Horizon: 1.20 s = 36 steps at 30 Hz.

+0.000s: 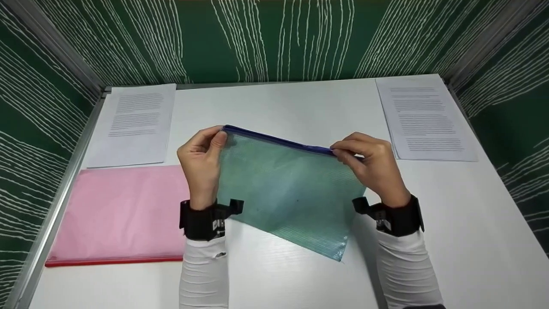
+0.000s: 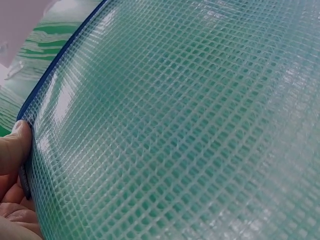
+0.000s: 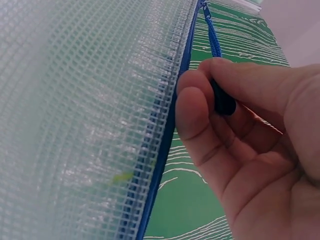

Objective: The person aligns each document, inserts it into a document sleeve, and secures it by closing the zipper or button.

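A green mesh zipper pouch [image 1: 283, 193] with a dark blue zipper edge [image 1: 274, 139] is held up over the white table, its zipper side at the top. At the upper left corner my left hand [image 1: 199, 161] pinches the pouch between thumb and fingers. My right hand [image 1: 371, 165] is at the zipper's right end. Seen from the right wrist, its thumb and fingers pinch the blue cord zipper pull [image 3: 213, 40], whose dark end shows between the fingers. Close up in the left wrist view, the mesh panel [image 2: 175, 120] fills most of the picture.
A pink pouch [image 1: 124, 210] with a red zipper edge lies flat at the left, partly behind the left forearm. Printed sheets [image 1: 135, 146] lie at the back left, and more printed sheets [image 1: 429, 128] at the back right. Green patterned panels [image 1: 274, 43] border the table [image 1: 274, 105].
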{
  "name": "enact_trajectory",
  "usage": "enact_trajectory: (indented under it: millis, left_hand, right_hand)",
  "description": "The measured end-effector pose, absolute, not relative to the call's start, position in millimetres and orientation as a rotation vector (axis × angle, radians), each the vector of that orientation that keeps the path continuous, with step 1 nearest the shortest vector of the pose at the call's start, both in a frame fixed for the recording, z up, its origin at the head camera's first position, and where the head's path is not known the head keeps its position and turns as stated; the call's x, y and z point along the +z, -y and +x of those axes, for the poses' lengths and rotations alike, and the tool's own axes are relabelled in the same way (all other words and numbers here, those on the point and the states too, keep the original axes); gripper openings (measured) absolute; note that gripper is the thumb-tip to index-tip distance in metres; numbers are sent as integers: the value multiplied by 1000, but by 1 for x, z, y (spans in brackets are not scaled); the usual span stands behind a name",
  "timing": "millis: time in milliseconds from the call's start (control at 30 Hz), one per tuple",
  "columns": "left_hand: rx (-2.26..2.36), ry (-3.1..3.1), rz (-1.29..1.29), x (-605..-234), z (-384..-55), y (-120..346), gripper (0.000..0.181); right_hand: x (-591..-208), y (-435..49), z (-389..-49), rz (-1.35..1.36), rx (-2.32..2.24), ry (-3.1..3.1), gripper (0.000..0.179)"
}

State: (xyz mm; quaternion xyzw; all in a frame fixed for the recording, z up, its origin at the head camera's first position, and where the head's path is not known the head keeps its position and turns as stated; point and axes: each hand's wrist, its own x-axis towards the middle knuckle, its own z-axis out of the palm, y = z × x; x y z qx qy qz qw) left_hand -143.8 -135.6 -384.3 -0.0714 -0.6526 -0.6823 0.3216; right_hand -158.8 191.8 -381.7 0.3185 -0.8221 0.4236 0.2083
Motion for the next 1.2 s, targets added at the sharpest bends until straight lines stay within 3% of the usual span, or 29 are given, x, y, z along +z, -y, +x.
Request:
enact_trajectory:
  millis: [1200]
  left_hand:
    - [-1820, 1622, -122, -381, -144, 145, 9]
  right_hand:
    - [-381, -205, -159, 801, 1144, 2340, 15]
